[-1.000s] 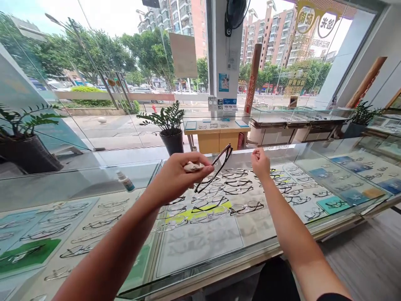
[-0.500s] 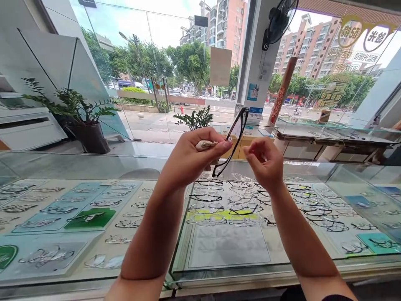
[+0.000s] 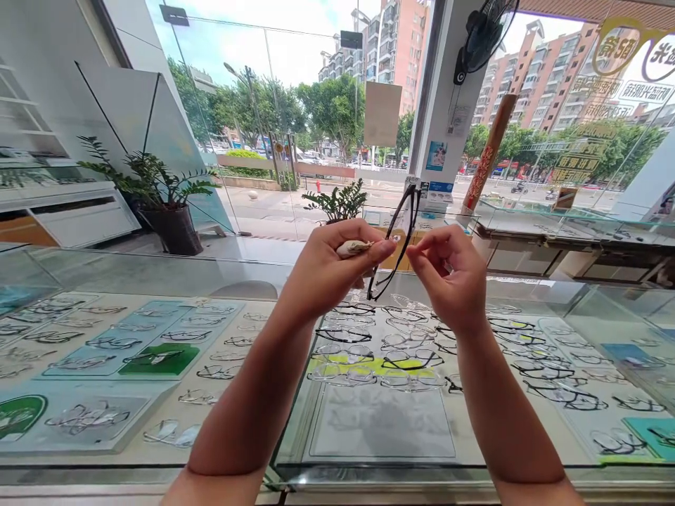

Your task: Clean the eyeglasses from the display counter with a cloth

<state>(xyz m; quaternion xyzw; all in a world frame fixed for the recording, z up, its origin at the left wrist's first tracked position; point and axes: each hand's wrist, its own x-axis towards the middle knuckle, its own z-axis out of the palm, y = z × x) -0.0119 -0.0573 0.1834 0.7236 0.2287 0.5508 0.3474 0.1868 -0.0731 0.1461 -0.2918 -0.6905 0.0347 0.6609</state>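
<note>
A pair of dark-framed eyeglasses [image 3: 410, 226] is held up on edge in front of me, above the glass counter. My left hand [image 3: 337, 263] grips it between thumb and fingers at the middle. Tucked in the same fist is a small crumpled whitish piece [image 3: 352, 249], perhaps cloth or tissue. My right hand [image 3: 451, 274] is closed in a pinch, its fingertips just right of the frame. Whether they touch it, or hold something small, I cannot tell.
Below lies a glass display counter [image 3: 390, 472] with rows of eyeglasses [image 3: 345, 335] inside. A green display card [image 3: 163, 360] lies at the left. Behind are a potted plant [image 3: 171, 218], a second showcase [image 3: 580, 228], and a wall fan [image 3: 484, 39] on the pillar.
The eyeglasses have turned slightly more upright. My right fingertips are now closer to the frame. The view has shifted a little to the left.
</note>
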